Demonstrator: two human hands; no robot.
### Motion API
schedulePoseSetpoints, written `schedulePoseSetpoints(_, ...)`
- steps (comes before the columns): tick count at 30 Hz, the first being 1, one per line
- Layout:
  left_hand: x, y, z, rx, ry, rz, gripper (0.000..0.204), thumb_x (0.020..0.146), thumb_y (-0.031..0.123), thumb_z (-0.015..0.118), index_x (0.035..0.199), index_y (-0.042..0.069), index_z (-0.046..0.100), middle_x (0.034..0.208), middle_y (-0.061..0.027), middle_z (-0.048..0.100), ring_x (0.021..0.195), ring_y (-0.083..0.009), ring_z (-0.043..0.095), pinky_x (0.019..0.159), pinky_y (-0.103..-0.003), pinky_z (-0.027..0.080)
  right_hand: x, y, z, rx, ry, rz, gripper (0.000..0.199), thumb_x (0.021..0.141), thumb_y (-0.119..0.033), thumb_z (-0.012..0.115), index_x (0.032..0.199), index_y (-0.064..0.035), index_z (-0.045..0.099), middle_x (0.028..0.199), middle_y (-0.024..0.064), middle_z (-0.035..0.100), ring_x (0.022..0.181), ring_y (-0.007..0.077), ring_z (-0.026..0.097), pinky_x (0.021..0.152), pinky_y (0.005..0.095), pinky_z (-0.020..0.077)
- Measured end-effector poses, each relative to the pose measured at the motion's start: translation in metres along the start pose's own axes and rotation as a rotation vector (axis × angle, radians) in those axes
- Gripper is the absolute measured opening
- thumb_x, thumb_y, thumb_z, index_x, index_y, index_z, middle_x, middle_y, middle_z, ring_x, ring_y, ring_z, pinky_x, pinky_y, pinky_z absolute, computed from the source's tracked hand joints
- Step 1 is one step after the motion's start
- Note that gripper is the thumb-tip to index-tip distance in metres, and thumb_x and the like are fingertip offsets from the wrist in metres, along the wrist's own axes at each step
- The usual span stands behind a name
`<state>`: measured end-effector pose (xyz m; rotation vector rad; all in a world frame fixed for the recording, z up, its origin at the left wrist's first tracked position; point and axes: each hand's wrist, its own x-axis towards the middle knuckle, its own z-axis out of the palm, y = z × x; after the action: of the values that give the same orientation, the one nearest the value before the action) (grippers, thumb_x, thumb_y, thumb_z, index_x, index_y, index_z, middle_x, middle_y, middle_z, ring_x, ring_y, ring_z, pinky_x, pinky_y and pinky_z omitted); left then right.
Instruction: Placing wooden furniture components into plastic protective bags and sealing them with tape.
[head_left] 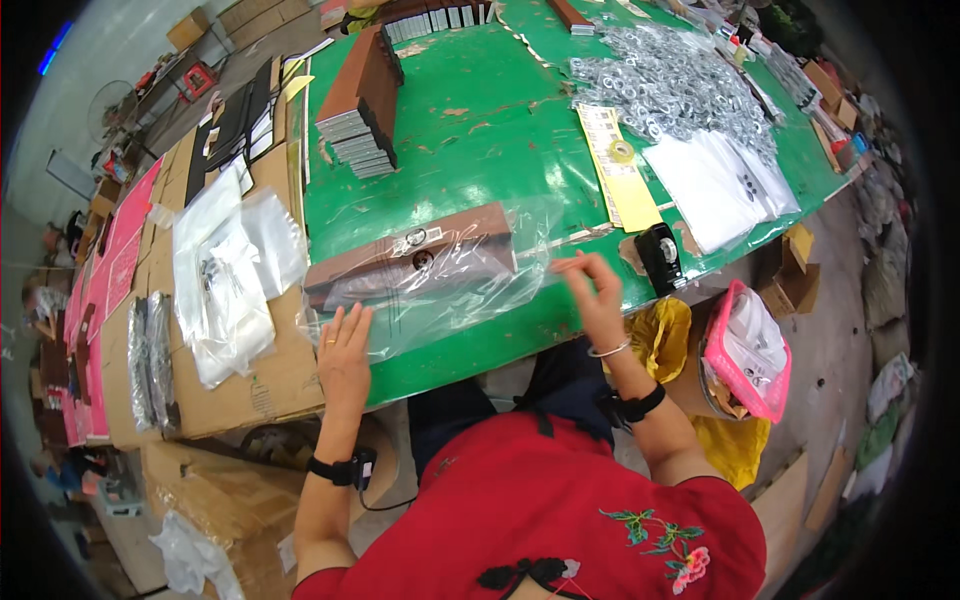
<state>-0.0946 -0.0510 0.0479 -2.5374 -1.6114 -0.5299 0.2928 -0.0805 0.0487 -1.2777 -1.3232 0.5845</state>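
Observation:
A long brown bar (465, 245) lies inside a clear plastic bag (440, 313) at the near edge of the green table. A white label and a dark round mark show on its face. My left hand (345, 350) rests flat on the bag's near left corner, fingers stretched out. At the bag's right end, past the end of the bar, my right hand (597, 298) pinches the loose plastic between thumb and fingers. A black tape dispenser (660, 258) stands just right of that hand.
Stacked brown bars (360, 105) stand at the back left of the green table (460, 150). Metal fittings (680, 85) are heaped back right, near yellow label sheets (618, 175) and white bags (715, 190). More clear bags (235, 290) lie on cardboard leftward. A pink basket (748, 350) stands lower right.

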Motion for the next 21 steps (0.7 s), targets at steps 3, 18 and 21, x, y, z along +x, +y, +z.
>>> schedulePoseSetpoints(3,0.002,0.012,-0.024,-0.143,-0.009,-0.03,0.047,0.092,0.0,0.05,0.137,0.012,0.059,0.138,-0.0094,0.06,0.132,-0.0304,0.052,0.113,-0.046,0.036,-0.012,0.006,-0.033,0.193,0.134,0.257,0.011,0.1,-0.012,0.055,0.1,-0.0025,0.061,0.096,0.0051,0.069,0.094,0.0137,0.063,0.094,0.0316,0.0452)
schedulePoseSetpoints(18,-0.018,-0.029,-0.038,0.061,0.037,-0.087,0.057,0.082,0.006,0.067,0.138,0.017,0.059,0.151,-0.0048,0.049,0.143,-0.0288,0.04,0.12,-0.05,0.023,-0.032,-0.004,-0.029,-0.659,0.037,0.174,0.068,0.08,-0.035,0.081,0.13,0.0041,0.056,0.078,0.0068,0.068,0.076,0.0203,0.065,0.071,0.0313,0.049)
schedulePoseSetpoints(21,-0.016,-0.06,-0.029,-0.072,0.07,-0.001,0.04,0.086,0.004,0.061,0.125,0.012,0.068,0.143,-0.0091,0.057,0.14,-0.0289,0.045,0.117,-0.047,0.029,-0.024,0.001,-0.032,-0.11,-0.194,0.321,0.028,0.083,-0.025,0.079,0.091,0.0004,0.071,0.075,0.0007,0.064,0.073,0.0086,0.057,0.069,0.0245,0.0457)
